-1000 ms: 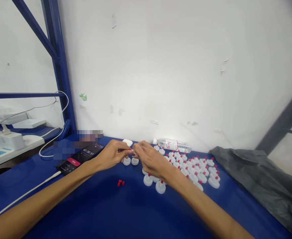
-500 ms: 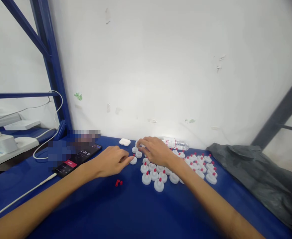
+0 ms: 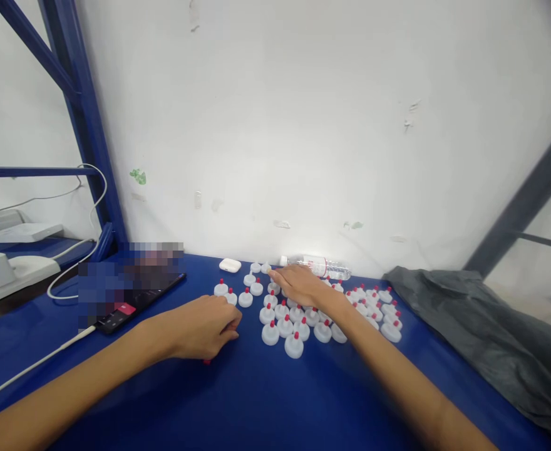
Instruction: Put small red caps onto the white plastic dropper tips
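My left hand [image 3: 205,332] rests palm down on the blue table [image 3: 257,401], fingers curled over the spot where small red plugs lay; a red bit [image 3: 206,361] peeks out under it. My right hand [image 3: 300,285] reaches back and left over a cluster of white caps with red tips [image 3: 294,326]. Its fingers are stretched low, their tips by the plain white caps [image 3: 255,267] near the wall. A few red-tipped caps [image 3: 245,298] stand between the two hands.
A white earbud case [image 3: 230,265] and a lying water bottle [image 3: 320,267] sit by the wall. A phone [image 3: 128,305] with a white cable [image 3: 31,369] lies left. Grey cloth [image 3: 482,332] covers the right side. Blue shelf posts [image 3: 87,138] stand left.
The hands have parted from a joint pinch in the middle. The left dropped down onto the red plugs near me; the right moved back toward the plain caps by the wall.
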`<act>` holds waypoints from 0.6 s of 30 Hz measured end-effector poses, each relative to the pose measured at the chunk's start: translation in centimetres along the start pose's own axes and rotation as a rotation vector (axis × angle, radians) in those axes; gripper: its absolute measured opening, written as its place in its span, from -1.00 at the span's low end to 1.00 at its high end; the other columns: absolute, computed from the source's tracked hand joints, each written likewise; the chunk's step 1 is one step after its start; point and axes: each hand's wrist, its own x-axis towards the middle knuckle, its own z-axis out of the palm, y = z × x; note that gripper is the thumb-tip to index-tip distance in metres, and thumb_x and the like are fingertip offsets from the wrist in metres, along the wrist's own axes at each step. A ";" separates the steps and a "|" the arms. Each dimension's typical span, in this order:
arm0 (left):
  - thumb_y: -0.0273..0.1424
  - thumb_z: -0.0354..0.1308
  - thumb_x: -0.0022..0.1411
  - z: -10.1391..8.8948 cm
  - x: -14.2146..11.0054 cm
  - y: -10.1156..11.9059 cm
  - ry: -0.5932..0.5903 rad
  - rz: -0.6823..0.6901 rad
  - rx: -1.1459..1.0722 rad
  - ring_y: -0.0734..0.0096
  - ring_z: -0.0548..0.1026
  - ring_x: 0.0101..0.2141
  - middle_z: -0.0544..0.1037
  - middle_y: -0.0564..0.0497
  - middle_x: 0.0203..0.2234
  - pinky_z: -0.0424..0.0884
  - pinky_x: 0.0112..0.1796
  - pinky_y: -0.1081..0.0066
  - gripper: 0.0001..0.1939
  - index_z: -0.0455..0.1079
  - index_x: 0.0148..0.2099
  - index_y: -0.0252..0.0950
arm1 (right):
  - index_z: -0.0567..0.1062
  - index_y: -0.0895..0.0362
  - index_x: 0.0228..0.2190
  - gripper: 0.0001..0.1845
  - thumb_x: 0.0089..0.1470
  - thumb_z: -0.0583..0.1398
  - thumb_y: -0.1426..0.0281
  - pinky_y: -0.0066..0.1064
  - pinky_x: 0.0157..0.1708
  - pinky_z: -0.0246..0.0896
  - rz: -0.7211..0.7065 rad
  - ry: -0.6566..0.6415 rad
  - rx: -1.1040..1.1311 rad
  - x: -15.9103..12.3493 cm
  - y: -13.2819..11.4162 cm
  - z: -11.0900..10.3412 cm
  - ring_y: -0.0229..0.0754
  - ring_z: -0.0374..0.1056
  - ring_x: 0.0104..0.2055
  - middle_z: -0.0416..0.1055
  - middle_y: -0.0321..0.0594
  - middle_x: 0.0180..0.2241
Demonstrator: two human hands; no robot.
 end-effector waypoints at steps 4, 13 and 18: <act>-0.42 0.33 0.48 0.8 0.4 -0.7 0.110 0.065 -0.064 0.21 0.62 -0.36 0.68 0.04 -0.39 0.24 -0.35 0.34 -0.75 0.51 -0.33 -0.16 | 0.59 0.05 -0.32 -0.34 0.69 -0.13 0.16 -0.15 0.05 0.34 0.010 0.013 0.001 -0.2 0.2 -0.3 0.04 0.59 -0.10 0.67 -0.13 -0.24; -0.37 0.28 0.57 2.2 1.6 -1.9 0.214 0.146 -0.040 0.20 0.60 -0.40 0.66 0.05 -0.42 0.21 -0.37 0.33 -0.75 0.49 -0.27 -0.18 | 0.63 0.09 -0.07 -0.40 0.71 -0.15 0.22 -0.16 0.20 0.29 -0.004 0.058 -0.024 0.3 -0.7 -0.9 0.02 0.56 0.08 0.69 -0.08 -0.05; -0.31 0.15 0.68 2.2 2.1 -2.0 0.311 0.197 -0.014 0.24 0.56 -0.46 0.61 0.09 -0.48 0.17 -0.38 0.31 -0.69 0.45 -0.24 -0.18 | 0.65 0.08 0.01 -0.50 0.71 -0.06 0.21 -0.10 0.25 0.40 0.019 0.015 -0.053 1.6 -0.7 -1.0 0.00 0.59 0.13 0.69 -0.10 0.00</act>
